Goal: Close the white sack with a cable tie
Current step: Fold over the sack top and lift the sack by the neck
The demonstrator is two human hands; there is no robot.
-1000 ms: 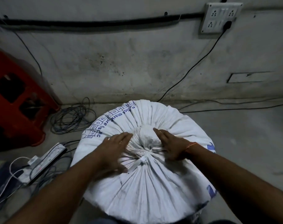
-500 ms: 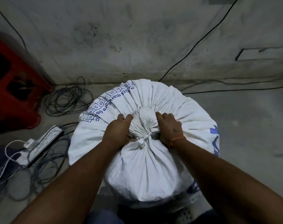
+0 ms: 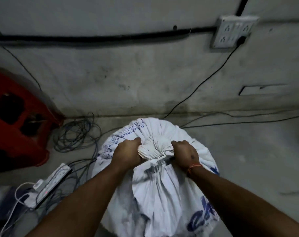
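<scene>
Left hand: the left hand [image 3: 127,155] grips the gathered neck of the sack from its left side, fingers curled into the cloth.
Right hand: the right hand [image 3: 185,155] grips the same neck from the right side, fingers curled around the cloth; an orange thread [image 3: 194,166] is around its wrist.
Cable tie: the white cable tie [image 3: 154,161] goes around the neck just under the bunched top, between the two hands; its small head sits on the near side and its tail points to the left hand.
Sack: the white sack [image 3: 162,194] with blue print stands on the grey floor [image 3: 247,151], its neck bunched and pleated above the tie.
Left of the sack: a coil of dark cables [image 3: 77,134], nearer a white power strip [image 3: 49,182] with wires, farther a red plastic stool [image 3: 17,120].
Behind the sack: a grey wall [image 3: 145,74] with a white socket board [image 3: 234,31] high on the right, one black plug in it, and a black cable coming down to the floor.
</scene>
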